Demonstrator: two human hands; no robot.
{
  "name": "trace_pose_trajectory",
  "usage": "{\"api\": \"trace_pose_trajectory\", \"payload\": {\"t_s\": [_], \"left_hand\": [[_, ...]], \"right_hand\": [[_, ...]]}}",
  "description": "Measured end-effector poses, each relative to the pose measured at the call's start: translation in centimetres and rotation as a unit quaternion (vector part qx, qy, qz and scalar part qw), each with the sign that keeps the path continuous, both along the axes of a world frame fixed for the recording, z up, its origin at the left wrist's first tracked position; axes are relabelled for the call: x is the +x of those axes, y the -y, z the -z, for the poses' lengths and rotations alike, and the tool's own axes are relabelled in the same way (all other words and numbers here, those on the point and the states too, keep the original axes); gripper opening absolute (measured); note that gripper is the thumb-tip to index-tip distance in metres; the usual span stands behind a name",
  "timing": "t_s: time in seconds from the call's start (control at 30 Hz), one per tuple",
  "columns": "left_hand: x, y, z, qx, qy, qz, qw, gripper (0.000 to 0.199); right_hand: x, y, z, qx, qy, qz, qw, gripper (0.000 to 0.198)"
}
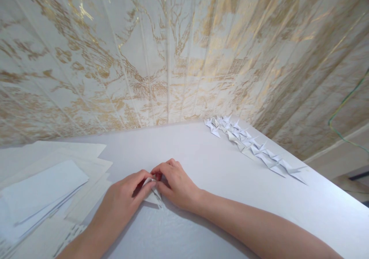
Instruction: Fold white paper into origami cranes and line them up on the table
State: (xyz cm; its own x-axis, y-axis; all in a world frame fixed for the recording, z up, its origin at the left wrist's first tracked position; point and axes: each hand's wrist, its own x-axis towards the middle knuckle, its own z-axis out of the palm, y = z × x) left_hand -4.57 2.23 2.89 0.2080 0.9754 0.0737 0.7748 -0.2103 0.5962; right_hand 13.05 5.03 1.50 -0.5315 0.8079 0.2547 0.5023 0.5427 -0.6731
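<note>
Between my two hands is a small piece of folded white paper [154,197] with dark print on it, held just over the white table. My left hand [127,191] pinches its left side between thumb and fingers. From the right, my right hand [175,184] grips the upper part, thumb and forefinger close to the left fingertips. The paper's upper edge is partly hidden by the fingers. Its lower part spreads into pointed flaps.
Loose white sheets [43,189], some printed, lie stacked at the left of the white table [173,143]. Rows of folded paper cranes [250,141] stand along the right back edge. Behind rises a gold-patterned wall covering [161,59]; a green cord [337,112] hangs at the far right.
</note>
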Motion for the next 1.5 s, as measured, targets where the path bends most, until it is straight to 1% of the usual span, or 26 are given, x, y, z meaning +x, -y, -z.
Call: {"api": "trace_pose_trajectory", "payload": {"t_s": [0.1, 0.17, 0.4, 0.5, 0.53, 0.6, 0.67, 0.73, 0.8, 0.87, 0.93, 1.0, 1.03, 1.1, 1.13, 1.17, 1.23, 1.3, 1.4, 1.43, 1.5], "left_hand": [[0.0, 0.3, 0.1, 0.002, -0.020, -0.001, 1.000, 0.036], [0.0, 0.5, 0.3, 0.010, -0.025, 0.002, 1.000, 0.035], [0.1, 0.5, 0.7, 0.062, 0.008, 0.027, 0.998, 0.034], [0.1, 0.4, 0.5, 0.054, 0.048, 0.032, 0.997, 0.034], [0.2, 0.4, 0.5, 0.051, 0.073, 0.023, 0.996, 0.032], [0.5, 0.5, 0.6, 0.031, 0.141, -0.023, 0.989, 0.028], [1.0, 0.6, 1.0, -0.018, 0.234, -0.085, 0.968, 0.041], [1.5, 0.7, 1.4, -0.088, 0.339, -0.123, 0.929, 0.051], [1.9, 0.8, 1.9, -0.139, 0.416, -0.147, 0.886, 0.054], [2.2, 0.9, 2.2, -0.152, 0.459, -0.174, 0.858, 0.057], [2.5, 1.0, 2.1, -0.133, 0.489, -0.199, 0.839, 0.061], [2.8, 1.3, 1.6, -0.130, 0.521, -0.212, 0.817, 0.062], [2.9, 1.5, 1.3, -0.149, 0.540, -0.210, 0.801, 0.060], [3.2, 1.9, 0.4, -0.217, 0.576, -0.183, 0.766, 0.050], [3.2, 2.0, 0.1, -0.254, 0.584, -0.161, 0.754, 0.043], [3.2, 2.1, -0.2, -0.279, 0.587, -0.141, 0.747, 0.035], [3.1, 2.2, -0.6, -0.278, 0.586, -0.125, 0.751, 0.029], [2.9, 2.0, -0.6, -0.248, 0.587, -0.139, 0.758, 0.035], [2.7, 1.7, -0.6, -0.227, 0.575, -0.189, 0.763, 0.055], [2.8, 1.7, -0.7, -0.226, 0.570, -0.200, 0.764, 0.058], [2.9, 1.6, -0.6, -0.221, 0.564, -0.207, 0.768, 0.059]], "right_hand": [[0.0, 0.0, 0.1, 0.011, 0.007, 0.007, 1.000, 0.011], [0.0, -0.1, 0.2, 0.020, 0.019, 0.007, 1.000, 0.008], [0.0, -0.5, 0.4, 0.045, 0.020, -0.005, 0.999, 0.013], [0.1, -0.4, 0.3, 0.052, 0.004, -0.023, 0.998, 0.016], [0.1, -0.4, 0.2, 0.053, -0.010, -0.027, 0.998, 0.017], [0.2, -0.5, 0.0, 0.056, -0.047, -0.024, 0.997, 0.018], [0.4, -0.5, -0.2, 0.066, -0.082, -0.011, 0.994, 0.018], [0.6, -0.4, -0.3, 0.082, -0.106, 0.002, 0.991, 0.017], [0.7, -0.3, -0.4, 0.097, -0.120, 0.007, 0.988, 0.015], [0.7, -0.2, -0.4, 0.112, -0.128, 0.006, 0.985, 0.013], [0.8, 0.0, -0.4, 0.125, -0.136, 0.007, 0.983, 0.013], [0.8, 0.1, -0.5, 0.138, -0.149, 0.008, 0.979, 0.014], [0.8, 0.2, -0.5, 0.143, -0.157, 0.006, 0.977, 0.014], [0.8, 0.3, -0.7, 0.150, -0.171, -0.001, 0.974, 0.014], [0.8, 0.3, -0.7, 0.151, -0.176, -0.005, 0.973, 0.014], [0.7, 0.4, -0.7, 0.149, -0.177, -0.007, 0.973, 0.014], [0.7, 0.4, -0.8, 0.141, -0.173, -0.006, 0.975, 0.013], [0.7, 0.4, -0.7, 0.133, -0.160, -0.004, 0.978, 0.012], [0.5, 0.3, -0.6, 0.133, -0.122, -0.009, 0.983, 0.010], [0.4, 0.3, -0.5, 0.135, -0.106, -0.009, 0.985, 0.010], [0.3, 0.3, -0.4, 0.140, -0.075, -0.002, 0.987, 0.014]]}}
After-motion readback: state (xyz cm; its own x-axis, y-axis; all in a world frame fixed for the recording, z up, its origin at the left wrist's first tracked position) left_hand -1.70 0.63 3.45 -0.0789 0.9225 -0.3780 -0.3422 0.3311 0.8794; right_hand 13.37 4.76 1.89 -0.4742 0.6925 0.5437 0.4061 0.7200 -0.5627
